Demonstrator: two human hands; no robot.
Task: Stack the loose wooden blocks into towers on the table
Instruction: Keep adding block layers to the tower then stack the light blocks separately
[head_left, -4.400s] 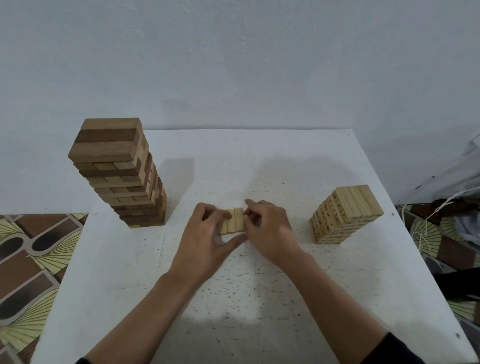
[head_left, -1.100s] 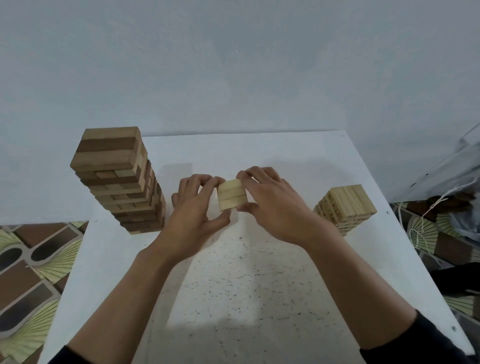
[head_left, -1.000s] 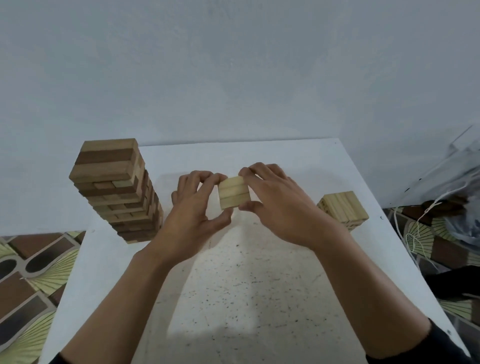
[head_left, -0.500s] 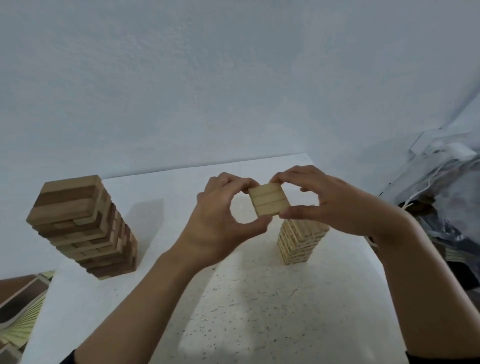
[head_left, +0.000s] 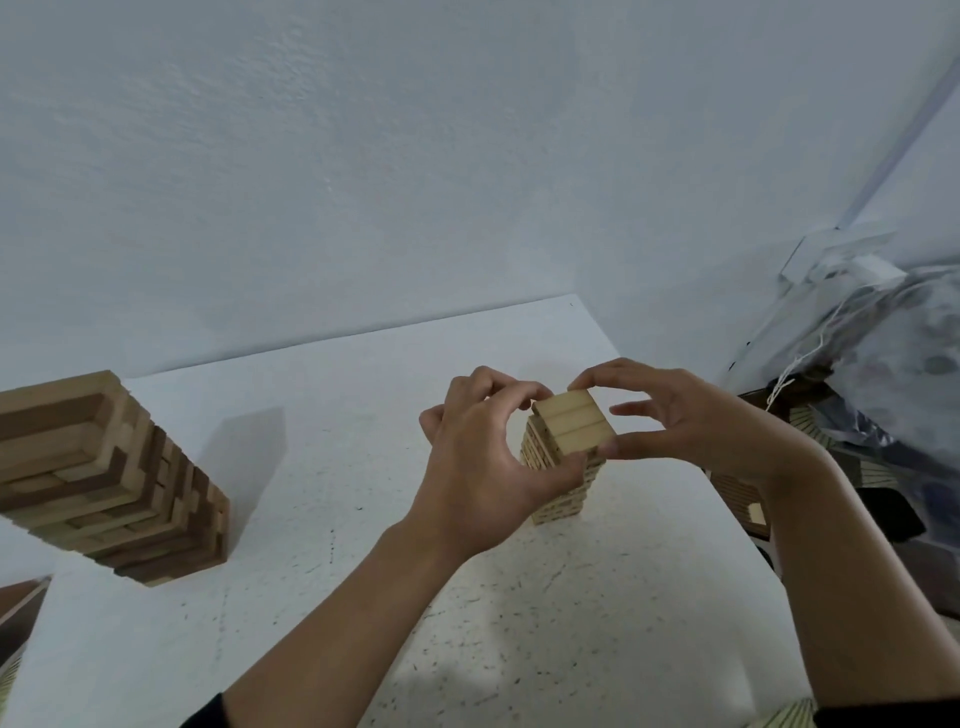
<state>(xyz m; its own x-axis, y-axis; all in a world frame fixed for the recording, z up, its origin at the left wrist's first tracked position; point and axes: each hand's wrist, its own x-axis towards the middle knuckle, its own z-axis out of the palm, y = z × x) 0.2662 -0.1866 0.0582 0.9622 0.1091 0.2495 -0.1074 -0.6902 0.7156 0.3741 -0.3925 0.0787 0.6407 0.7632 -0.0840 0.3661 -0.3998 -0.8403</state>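
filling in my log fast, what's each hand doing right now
Left hand: pinches the left side of the three-block layer.
Right hand: pinches the same layer's right side, over the light tower.

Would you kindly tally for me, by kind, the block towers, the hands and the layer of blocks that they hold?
Block towers: 2 (mixed-brown tower, pale tower)
Held layer of pale blocks: 1
Hands: 2 (left hand, right hand)
Total: 5
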